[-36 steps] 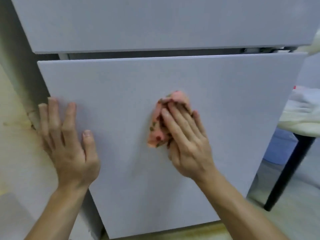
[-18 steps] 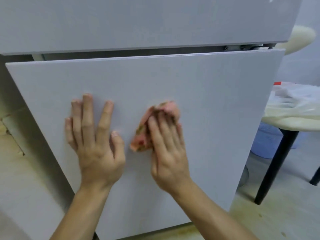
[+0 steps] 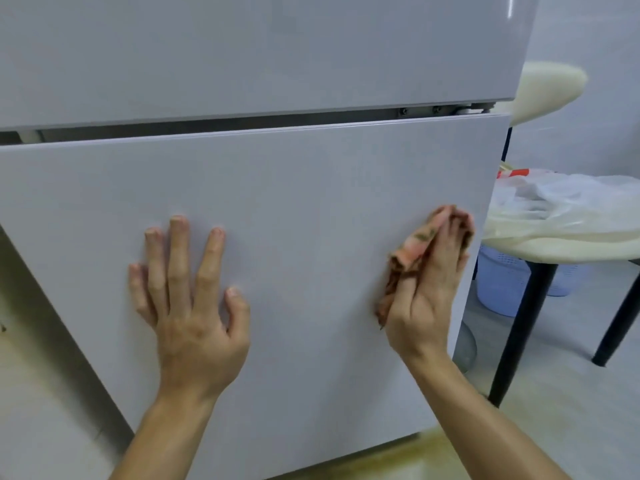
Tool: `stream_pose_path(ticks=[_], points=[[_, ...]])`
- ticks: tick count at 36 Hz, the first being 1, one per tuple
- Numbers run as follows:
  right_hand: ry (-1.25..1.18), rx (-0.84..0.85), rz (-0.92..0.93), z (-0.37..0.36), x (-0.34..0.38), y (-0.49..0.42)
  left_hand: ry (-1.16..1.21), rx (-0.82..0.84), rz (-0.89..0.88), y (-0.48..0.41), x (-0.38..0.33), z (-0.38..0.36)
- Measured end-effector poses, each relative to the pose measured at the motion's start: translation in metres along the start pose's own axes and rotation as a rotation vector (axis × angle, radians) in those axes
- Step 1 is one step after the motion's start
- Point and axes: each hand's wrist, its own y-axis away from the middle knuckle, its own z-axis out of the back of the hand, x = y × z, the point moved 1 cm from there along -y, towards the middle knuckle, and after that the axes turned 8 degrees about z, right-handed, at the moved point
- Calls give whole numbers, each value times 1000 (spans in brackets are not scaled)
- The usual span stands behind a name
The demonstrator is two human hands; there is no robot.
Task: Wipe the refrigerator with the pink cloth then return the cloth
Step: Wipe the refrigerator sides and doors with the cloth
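The refrigerator (image 3: pixel 311 202) fills most of the view, with its grey lower door (image 3: pixel 294 341) standing slightly out from the upper door (image 3: pixel 242 46) and a dark gap between the two. Both hands are on the lower door. The left hand (image 3: pixel 194 306) lies flat against the panel left of centre, released, with fingers straight and spread and holding nothing. The right hand (image 3: pixel 426 292) is near the door's right edge, its fingers stretched out straight over the pink cloth (image 3: pixel 412 251) and pressing it against the surface rather than clenching it. The cloth is bunched, with darker printed marks, and pokes out past the fingertips and along the thumb side of the hand.

To the right, beyond the door, stands a cream-topped table (image 3: pixel 571 252) on black legs (image 3: pixel 516 327). A translucent white plastic bag (image 3: pixel 561 199) lies crumpled on it – what is in it cannot be made out – and a bit of red-printed plastic (image 3: pixel 516 173) shows at its far left corner. Under the table sits a pale blue perforated basket (image 3: pixel 498 282) on the floor (image 3: pixel 554 393); its inside is hidden by the tabletop. Farther back, a cream rounded cushion (image 3: pixel 547 84) shows beside the upper door's right edge.
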Motion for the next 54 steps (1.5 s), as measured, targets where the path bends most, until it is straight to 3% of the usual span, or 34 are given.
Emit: stream_pose_path(ticks=[3, 7, 11, 24, 31, 35, 42, 47, 50, 54], points=[[-121, -148, -77, -3, 3, -41, -6, 18, -22, 0, 5, 4], [-107, -258, -138, -8, 26, -88, -33, 14, -48, -4, 20, 11], [-123, -269, -50, -33, 65, -95, -38, 2, -45, -12, 39, 21], [-93, 71, 380, -158, 219, 5, -122, -78, 93, -19, 119, 59], [-39, 379, 698, -180, 222, 71, -145, -112, 254, -16, 164, 81], [-2, 460, 705, -162, 206, 83, -136, -64, 251, -6, 174, 82], [42, 140, 356, -123, 159, 48, -83, -93, 281, -7, 170, 72], [-91, -76, 142, -129, 187, -9, -85, -97, 282, -9, 172, 73], [-119, -151, 154, -147, 218, -27, -81, -70, 272, -9, 174, 79], [-134, -94, 303, -173, 256, -29, -86, -38, 289, -10, 176, 86]])
